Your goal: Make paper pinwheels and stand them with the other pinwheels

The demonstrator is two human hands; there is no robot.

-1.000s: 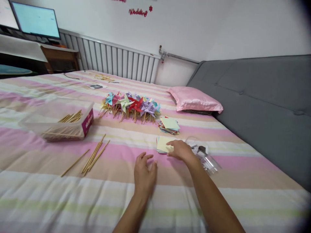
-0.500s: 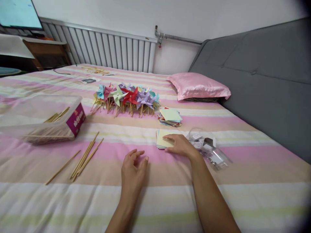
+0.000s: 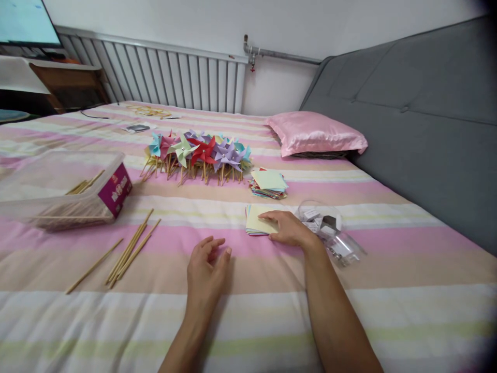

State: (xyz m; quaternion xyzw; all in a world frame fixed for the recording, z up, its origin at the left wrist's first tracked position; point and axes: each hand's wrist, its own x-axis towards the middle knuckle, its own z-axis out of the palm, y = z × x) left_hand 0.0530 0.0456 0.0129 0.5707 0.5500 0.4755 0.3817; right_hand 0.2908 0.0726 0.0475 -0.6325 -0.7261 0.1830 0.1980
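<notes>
My right hand lies flat with its fingers stretched over a small stack of pale yellow paper squares on the striped bedspread. My left hand rests on the bedspread a little nearer to me, fingers loosely curled and apart, holding nothing. Behind the stack sits a second pile of coloured paper squares. A row of finished paper pinwheels on wooden sticks lies farther back. Several loose wooden sticks lie to the left of my left hand.
A clear plastic box with sticks inside stands at the left. A clear plastic jar lies on its side just right of my right hand. A pink pillow and the grey headboard are at the right; a radiator runs along the back.
The view has tilted down and shifted slightly. My left hand drew back a little toward me and to the left; my right hand stays on the yellow paper stack.
</notes>
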